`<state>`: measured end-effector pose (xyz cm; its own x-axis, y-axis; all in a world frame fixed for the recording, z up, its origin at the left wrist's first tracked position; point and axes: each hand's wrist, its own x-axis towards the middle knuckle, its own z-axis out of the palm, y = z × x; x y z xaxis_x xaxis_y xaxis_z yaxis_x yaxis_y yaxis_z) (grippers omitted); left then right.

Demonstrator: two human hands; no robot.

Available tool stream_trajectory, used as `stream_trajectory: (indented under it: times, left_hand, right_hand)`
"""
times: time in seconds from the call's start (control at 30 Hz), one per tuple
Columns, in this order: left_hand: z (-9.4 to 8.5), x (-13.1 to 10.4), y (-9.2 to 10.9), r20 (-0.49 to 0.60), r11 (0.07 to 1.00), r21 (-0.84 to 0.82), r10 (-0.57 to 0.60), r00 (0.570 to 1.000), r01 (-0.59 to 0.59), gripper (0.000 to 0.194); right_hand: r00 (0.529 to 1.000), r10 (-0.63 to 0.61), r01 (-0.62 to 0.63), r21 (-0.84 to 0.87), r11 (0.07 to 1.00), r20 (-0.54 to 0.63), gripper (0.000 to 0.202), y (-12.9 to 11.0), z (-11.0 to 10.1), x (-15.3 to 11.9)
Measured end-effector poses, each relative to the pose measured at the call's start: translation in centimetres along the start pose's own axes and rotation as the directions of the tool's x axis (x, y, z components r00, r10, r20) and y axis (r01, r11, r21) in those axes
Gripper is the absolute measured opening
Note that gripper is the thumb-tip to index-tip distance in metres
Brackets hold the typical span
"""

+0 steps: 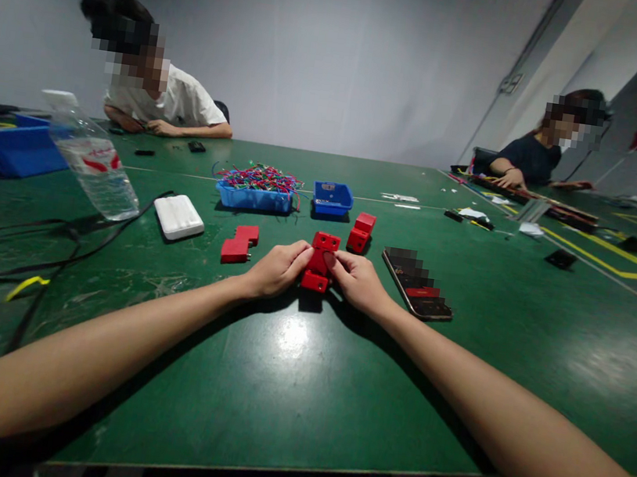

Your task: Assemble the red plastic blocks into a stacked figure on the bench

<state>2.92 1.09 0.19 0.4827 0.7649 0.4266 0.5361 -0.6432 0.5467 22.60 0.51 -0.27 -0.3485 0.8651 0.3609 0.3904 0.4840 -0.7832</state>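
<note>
Left to right: pinned block (pixel 239 246), red, lies loose left of centre; left hand (pixel 280 267), fingers nearly closed, pinches the left edge of the held block (pixel 320 261) at frame centre; right hand (pixel 358 280) grips its right edge, thumb on its face; third block (pixel 361 233) rests just beyond, to the upper right. Handling appears underway: one block in hand, two not held; whether the held one is complete cannot be told. Green table (pixel 282 411), glare (pixel 290 336) at lower centre, spans the frame below a pale wall (pixel 349 61), one person (pixel 180 102) upper left, another person (pixel 526 159) upper right.
</note>
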Motion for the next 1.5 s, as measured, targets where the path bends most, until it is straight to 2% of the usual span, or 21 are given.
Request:
stream_trajectory:
  times: [0.5, 0.9, 1.5]
  left_hand:
    - [-0.1, 0.15, -0.07, -0.002, 0.999, -0.043, -0.012, 1.0, 0.012, 0.037]
    - [-0.03, 0.18, -0.18, 0.011, 0.996, -0.086, -0.01, 1.0, 0.011, 0.037]
    - [-0.06, 0.08, -0.08, 0.02, 0.998, -0.064, 0.003, 1.0, -0.001, 0.036]
  right_hand:
    - [1.0, -0.002, 0.002, -0.044, 0.999, -0.006, 0.044, -0.21, -0.1, -0.1]
    - [1.0, 0.011, -0.011, -0.013, 1.0, -0.005, 0.045, -0.3, -0.08, -0.14]
    - [1.0, 0.019, -0.019, 0.001, 1.0, -0.013, 0.039, -0.22, -0.07, -0.05]
